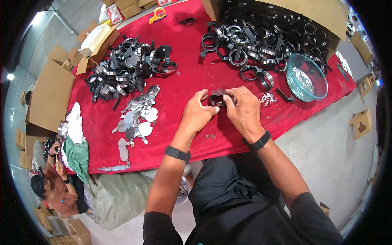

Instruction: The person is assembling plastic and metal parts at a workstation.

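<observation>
Over the red cloth, my left hand (197, 113) grips a small black and metal ring (215, 103) between thumb and fingers. My right hand (245, 109) is closed at the ring's right side, pinching a flat round metal disc (218, 92) that stands tilted above it. The right fingertips are partly hidden behind that hand. Several loose silvery discs with tabs (145, 129) lie to the left of my hands. Close to the right hand are a small heap of thin metal pins (267, 98) and a black handle piece (285, 96).
At the far left sits a pile of rings with discs (122, 69). More rings (238, 57) spill from a cardboard box (310, 14) at the far right, beside a teal basket (293, 83) of metal pins. A tape dispenser (157, 15) lies at the back. Another person (61, 194) works at lower left.
</observation>
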The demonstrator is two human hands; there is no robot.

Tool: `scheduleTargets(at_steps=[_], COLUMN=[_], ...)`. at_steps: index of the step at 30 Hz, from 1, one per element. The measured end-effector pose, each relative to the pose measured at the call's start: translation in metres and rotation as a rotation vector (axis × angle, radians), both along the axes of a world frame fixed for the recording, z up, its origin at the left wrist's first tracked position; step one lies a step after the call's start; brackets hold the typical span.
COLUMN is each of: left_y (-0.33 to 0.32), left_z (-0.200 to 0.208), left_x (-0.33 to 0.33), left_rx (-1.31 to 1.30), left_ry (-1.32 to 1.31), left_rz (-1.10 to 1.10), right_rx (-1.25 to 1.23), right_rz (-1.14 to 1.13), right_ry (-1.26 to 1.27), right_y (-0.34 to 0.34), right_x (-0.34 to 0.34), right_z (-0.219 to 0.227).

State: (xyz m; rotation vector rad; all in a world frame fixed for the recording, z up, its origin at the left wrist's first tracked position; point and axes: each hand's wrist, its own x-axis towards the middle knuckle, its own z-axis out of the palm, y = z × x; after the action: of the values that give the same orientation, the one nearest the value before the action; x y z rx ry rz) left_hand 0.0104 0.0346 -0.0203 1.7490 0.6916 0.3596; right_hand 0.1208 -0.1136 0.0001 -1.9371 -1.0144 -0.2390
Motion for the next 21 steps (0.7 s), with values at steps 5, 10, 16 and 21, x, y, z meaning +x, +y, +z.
scheduleTargets(at_steps=[5,10,16,21], left_y=[0.005,0.000,-0.007,-0.009], left_z=[-0.010,-0.020,-0.016,-0.019], left_x=[0.009,0.013,0.013,0.013], left_rx=[0.048,0.019,0.050,0.134], left_ry=[-0.049,-0.075,0.004,-0.011], left_rz=[-0.046,-0.031,-0.026,-0.017], right_rx=[-0.065,-0.083,-0.085,-0.085], right_rz=[0.006,0.006,-0.012,-0.025], right_ry=[-0.054,-0.083,-0.108,-0.116], right_y=[0.001,-0.005,-0.006,-0.006], right_x=[-0.008,-0.008,-0.007,-0.005], right_z=[-0.002,-0.007,-0.006,-0.003])
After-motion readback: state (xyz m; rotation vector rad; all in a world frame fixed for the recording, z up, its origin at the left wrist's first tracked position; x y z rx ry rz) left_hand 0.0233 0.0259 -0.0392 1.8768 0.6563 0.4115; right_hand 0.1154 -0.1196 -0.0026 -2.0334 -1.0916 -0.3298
